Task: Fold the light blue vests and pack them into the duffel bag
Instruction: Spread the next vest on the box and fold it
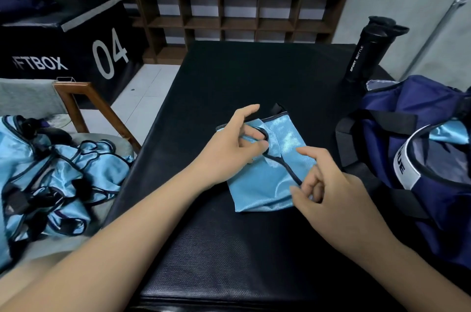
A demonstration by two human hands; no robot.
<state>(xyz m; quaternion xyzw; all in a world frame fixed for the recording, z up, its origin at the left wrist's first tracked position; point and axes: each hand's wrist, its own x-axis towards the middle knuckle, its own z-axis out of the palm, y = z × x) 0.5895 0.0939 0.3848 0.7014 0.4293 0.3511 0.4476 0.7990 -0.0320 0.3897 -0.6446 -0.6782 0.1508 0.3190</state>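
— Starting at the far left, what lies there?

— A loose pile of light blue vests [76, 171] heaped on the grey chair [74, 97], just beside the black mat [229, 77] I work on.

— And your left hand?

— My left hand [229, 148] is at the upper left corner of the folded vest [260, 189], which lies flat in the middle of the mat. Thumb and curled fingers nip the cloth at its dark-trimmed armhole, and the forefinger sticks out free above it.

— The right one?

— My right hand [328, 189] sits at the vest's right edge. The forefinger lies straight across the cloth, and the other fingers are curled with the thumb beneath them. Whether any cloth is caught between them I cannot tell.

— And the bag?

— The navy duffel bag [382, 133] stands on the mat just right of my right hand, its mouth open. Another blue vest [448, 133] shows inside it. Behind the bag a black sport bottle [367, 56] stands upright.
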